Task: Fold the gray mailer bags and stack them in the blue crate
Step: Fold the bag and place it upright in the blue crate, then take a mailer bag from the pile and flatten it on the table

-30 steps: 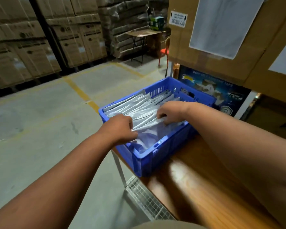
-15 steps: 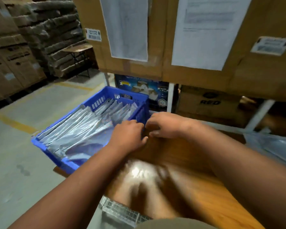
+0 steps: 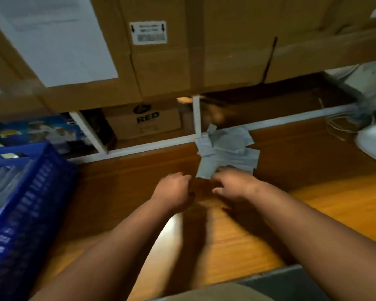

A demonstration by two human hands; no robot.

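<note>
Head view, blurred by motion. Both hands out over wooden table (image 3: 313,205), side by side near centre, close together but apart. Left hand (image 3: 174,190) at about 9 o'clock of right hand (image 3: 234,185), knuckles up, fingers curled under; nothing seen in that grip, though underside hidden, so cannot tell for sure. Right hand with fingers spread loosely forward, grip wide, fingertips at or just over near edge of loose gray mailer bags (image 3: 228,148); contact not clear through blur.

Loose bags lying flat and untidy at 12 o'clock of hands, against white rail (image 3: 152,145) at back of table, corners overlapping. Probably the unfolded supply, left within easy reach of centre of table so each can be pulled toward bare wood in front of body for folding. Hands look set to draw next bag back; a judgement only.

Blue crate (image 3: 30,203) at 9 o'clock, on left end of table, well apart from hands. Folded gray bags (image 3: 2,183) visible inside, standing in a row on edge, dim. Placement likely keeps finished stock off working patch.

Surface: glossy orange-brown wood, bright glare patch near body. Room: big cardboard cartons (image 3: 182,61) overhead at 12 o'clock with white paper sheets (image 3: 59,38) and barcode label (image 3: 148,32); smaller box marked RED (image 3: 146,121) behind rail; white object (image 3: 373,142) at 3 o'clock, unidentifiable.
</note>
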